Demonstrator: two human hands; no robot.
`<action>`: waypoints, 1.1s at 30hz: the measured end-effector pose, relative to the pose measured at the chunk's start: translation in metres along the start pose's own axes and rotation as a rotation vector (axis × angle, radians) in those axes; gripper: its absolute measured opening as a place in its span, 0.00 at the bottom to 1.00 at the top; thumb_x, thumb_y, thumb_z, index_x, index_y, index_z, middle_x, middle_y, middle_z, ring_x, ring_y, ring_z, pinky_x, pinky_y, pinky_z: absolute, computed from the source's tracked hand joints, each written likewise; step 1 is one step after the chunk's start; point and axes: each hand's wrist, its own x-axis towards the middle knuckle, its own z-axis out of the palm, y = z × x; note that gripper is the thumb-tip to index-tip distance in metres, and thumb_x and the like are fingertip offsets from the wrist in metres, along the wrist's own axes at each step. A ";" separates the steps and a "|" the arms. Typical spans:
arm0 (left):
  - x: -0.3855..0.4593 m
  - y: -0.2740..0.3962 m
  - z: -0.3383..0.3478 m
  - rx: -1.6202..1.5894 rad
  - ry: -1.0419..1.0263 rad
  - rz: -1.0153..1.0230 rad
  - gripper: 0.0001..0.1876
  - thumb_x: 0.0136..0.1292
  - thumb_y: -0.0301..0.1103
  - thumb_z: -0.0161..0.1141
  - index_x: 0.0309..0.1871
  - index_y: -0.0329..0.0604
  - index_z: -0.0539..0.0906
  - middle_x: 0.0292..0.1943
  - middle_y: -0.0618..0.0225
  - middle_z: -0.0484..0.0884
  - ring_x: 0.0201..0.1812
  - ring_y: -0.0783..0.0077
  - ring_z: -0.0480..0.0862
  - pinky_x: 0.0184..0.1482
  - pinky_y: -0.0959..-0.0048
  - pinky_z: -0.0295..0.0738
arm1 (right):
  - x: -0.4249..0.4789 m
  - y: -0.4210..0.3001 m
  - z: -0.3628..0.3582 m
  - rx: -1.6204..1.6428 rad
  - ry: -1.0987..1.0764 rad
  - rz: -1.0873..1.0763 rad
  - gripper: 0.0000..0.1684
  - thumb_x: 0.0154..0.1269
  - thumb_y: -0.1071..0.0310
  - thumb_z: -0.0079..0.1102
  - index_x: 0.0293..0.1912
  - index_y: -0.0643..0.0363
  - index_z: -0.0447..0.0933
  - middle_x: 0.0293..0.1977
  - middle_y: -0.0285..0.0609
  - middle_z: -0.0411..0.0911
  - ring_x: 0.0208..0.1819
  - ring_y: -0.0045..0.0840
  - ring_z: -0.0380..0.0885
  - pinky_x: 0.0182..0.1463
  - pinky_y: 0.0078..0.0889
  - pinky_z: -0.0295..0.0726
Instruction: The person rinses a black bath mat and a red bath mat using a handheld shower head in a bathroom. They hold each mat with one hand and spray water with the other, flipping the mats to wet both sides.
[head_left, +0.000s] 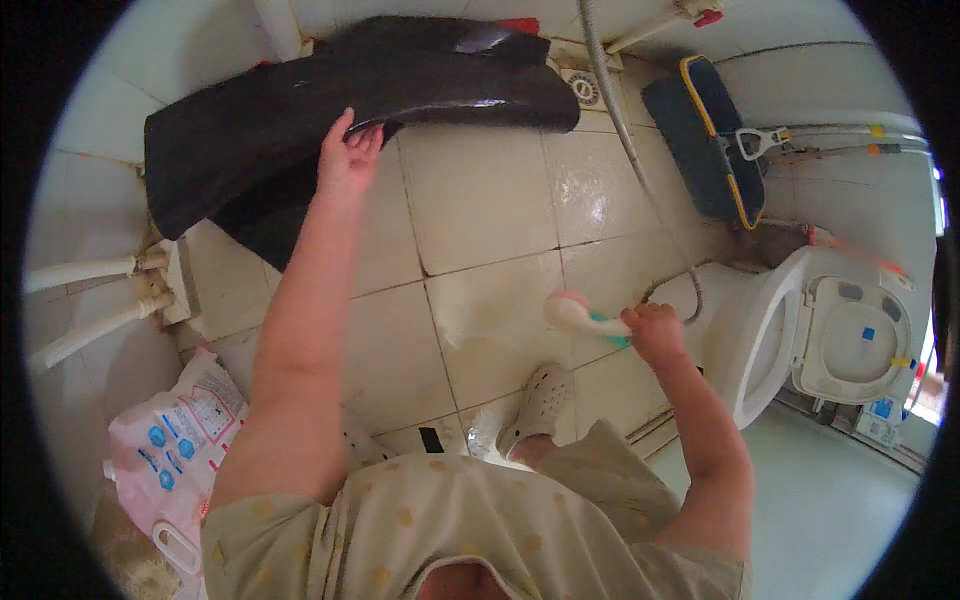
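My left hand (350, 159) reaches forward and grips the near edge of a large black mat (360, 82), with one finger along its surface and the others at the edge. The mat lies bent and partly folded over at the far wall, its surface shiny with wet in places. In my right hand (656, 334) is a white shower head (571, 313) with a pinkish rim, slightly blurred; a teal part shows beside its handle. A grey flexible shower hose (622, 127) runs down from the top towards my right hand.
Wet beige floor tiles (487, 202) surround a floor drain (583, 88). A dustpan (694, 142) leans at the right wall, near a toilet (772, 337) with its lid up. White pipes (97, 271) and a pink refill pouch (176, 435) stand at left. I wear a clog (546, 401).
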 end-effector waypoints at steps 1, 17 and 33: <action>-0.002 0.000 -0.001 -0.001 -0.003 0.003 0.15 0.59 0.31 0.65 0.46 0.37 0.74 0.45 0.57 0.77 0.48 0.60 0.78 0.51 0.66 0.76 | -0.008 -0.005 -0.005 -0.007 -0.006 -0.009 0.11 0.47 0.67 0.61 0.34 0.47 0.74 0.24 0.35 0.73 0.29 0.32 0.77 0.34 0.38 0.73; -0.013 0.002 -0.070 0.358 0.065 -0.248 0.20 0.61 0.44 0.63 0.49 0.39 0.74 0.49 0.59 0.78 0.50 0.60 0.78 0.53 0.66 0.74 | -0.075 -0.001 0.035 0.323 -0.100 0.600 0.18 0.50 0.62 0.65 0.41 0.51 0.72 0.31 0.43 0.78 0.36 0.41 0.79 0.39 0.45 0.77; -0.132 -0.055 -0.021 0.829 -0.232 -0.398 0.29 0.62 0.56 0.59 0.55 0.42 0.73 0.57 0.58 0.75 0.55 0.59 0.77 0.49 0.66 0.74 | 0.031 0.016 0.090 1.029 0.597 0.852 0.18 0.49 0.64 0.66 0.40 0.57 0.73 0.29 0.46 0.77 0.33 0.39 0.77 0.38 0.40 0.75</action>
